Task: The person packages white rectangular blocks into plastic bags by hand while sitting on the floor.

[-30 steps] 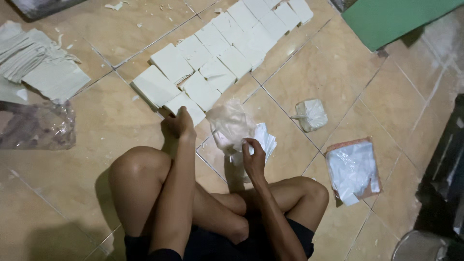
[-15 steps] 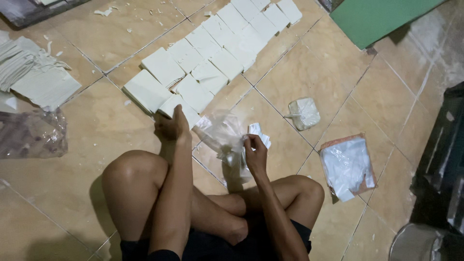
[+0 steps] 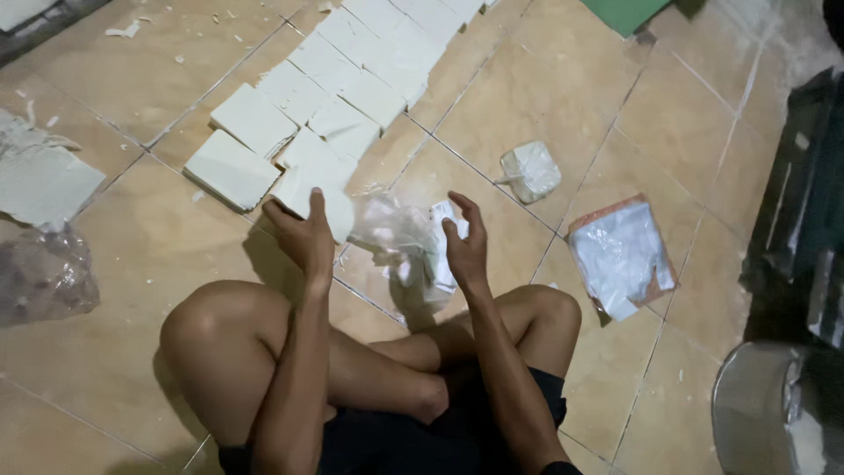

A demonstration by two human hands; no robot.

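I sit cross-legged on a tiled floor. My left hand (image 3: 303,237) grips a white rectangular block (image 3: 332,209) at the near end of the rows of white blocks (image 3: 352,79) laid on the tiles. The block's end touches the mouth of a clear plastic bag (image 3: 396,236) that hangs between my hands. My right hand (image 3: 466,246) holds the bag's other side, fingers curled around its edge. More crumpled plastic lies under the bag, in front of my legs.
A small wrapped white packet (image 3: 530,171) and a flat stack of plastic bags (image 3: 620,255) lie to the right. White sheets (image 3: 44,180) and a crumpled clear bag (image 3: 40,281) are at left. A metal pot (image 3: 756,413) and dark objects stand at the right edge.
My left hand has picked up a white block from the row's end and brought it to the bag. My right hand rose with the bag's edge.
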